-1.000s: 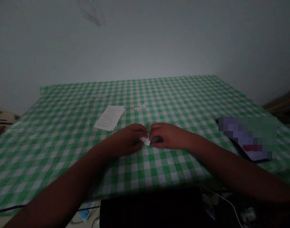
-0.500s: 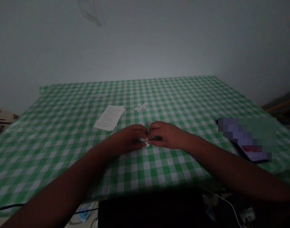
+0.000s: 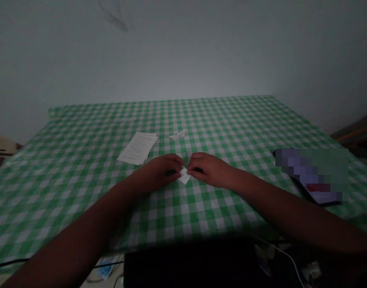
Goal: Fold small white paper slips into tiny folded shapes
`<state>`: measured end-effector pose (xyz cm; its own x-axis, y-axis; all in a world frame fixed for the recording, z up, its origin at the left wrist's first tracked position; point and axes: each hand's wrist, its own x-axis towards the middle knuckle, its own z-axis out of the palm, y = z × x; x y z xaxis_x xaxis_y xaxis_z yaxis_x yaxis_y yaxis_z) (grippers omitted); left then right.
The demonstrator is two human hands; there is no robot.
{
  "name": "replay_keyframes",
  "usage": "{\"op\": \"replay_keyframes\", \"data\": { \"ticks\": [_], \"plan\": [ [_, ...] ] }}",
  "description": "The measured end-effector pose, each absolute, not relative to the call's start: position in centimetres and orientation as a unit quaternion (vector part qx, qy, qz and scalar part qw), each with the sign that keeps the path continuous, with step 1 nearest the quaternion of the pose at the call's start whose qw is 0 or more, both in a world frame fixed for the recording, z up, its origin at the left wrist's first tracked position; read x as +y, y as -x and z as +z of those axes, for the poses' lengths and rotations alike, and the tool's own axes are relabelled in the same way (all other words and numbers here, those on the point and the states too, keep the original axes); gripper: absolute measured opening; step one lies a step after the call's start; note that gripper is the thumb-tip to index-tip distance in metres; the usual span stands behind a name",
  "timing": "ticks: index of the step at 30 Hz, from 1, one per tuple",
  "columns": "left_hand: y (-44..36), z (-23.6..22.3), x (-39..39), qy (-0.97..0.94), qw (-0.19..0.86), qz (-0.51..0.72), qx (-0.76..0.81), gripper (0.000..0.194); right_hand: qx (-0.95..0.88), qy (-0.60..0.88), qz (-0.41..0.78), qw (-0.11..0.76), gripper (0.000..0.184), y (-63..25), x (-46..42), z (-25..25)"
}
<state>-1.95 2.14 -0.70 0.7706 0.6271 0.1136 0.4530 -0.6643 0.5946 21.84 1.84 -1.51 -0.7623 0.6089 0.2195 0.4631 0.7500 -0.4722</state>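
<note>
Between my two hands, just above the checked cloth, is a small folded piece of white paper (image 3: 184, 176) with faint print on it. My left hand (image 3: 165, 170) pinches its left side between thumb and fingers. From the other side my right hand (image 3: 205, 169) pinches the paper's right edge, thumb below and fingers curled over. The lower part of the paper shows as a pointed, diamond-like shape; its upper part is partly hidden by my fingers. Beyond my hands lies a small folded white paper shape (image 3: 177, 135), which looks like a paper boat.
A green-and-white checked tablecloth (image 3: 231, 132) covers the table, which meets a pale wall (image 3: 183, 52). To the left lies a stack of printed sheets (image 3: 138, 148). A dark-edged device, partly blurred out (image 3: 312, 176), rests at the right. Cables (image 3: 9, 263) run near the front edge.
My fingers have drawn slightly apart, and more of the small paper shows between them, now as a flatter diamond-like shape. The stack, the other folded paper and the device stay in place.
</note>
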Motion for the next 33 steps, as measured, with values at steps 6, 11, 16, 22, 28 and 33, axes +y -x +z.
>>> {"op": "replay_keyframes", "data": {
  "ticks": [6,11,16,22,28,33],
  "plan": [
    [1.9,-0.6,2.1,-0.885,0.247,0.168,0.356,0.017,-0.906,0.319,0.189,0.205,0.018,-21.5,1.4,-1.6],
    [1.4,-0.1,1.9,-0.840,0.270,0.183,0.433,0.020,-0.873,0.361,0.234,0.230,0.017,-21.4,1.2,-1.1],
    [1.5,0.0,1.7,-0.802,0.310,0.209,0.465,0.021,-0.843,0.372,0.281,0.268,0.016,-21.5,1.1,-0.8],
    [1.8,0.0,2.0,-0.774,0.323,0.230,0.494,0.023,-0.802,0.397,0.328,0.302,0.011,-21.6,1.5,-1.4],
    [1.9,0.0,2.1,-0.793,0.306,0.244,0.466,0.021,-0.771,0.372,0.388,0.341,0.007,-21.8,2.3,-2.6],
    [1.9,0.2,1.9,-0.812,0.272,0.236,0.460,0.019,-0.754,0.358,0.426,0.350,0.006,-21.8,2.6,-2.8]
  ]
}}
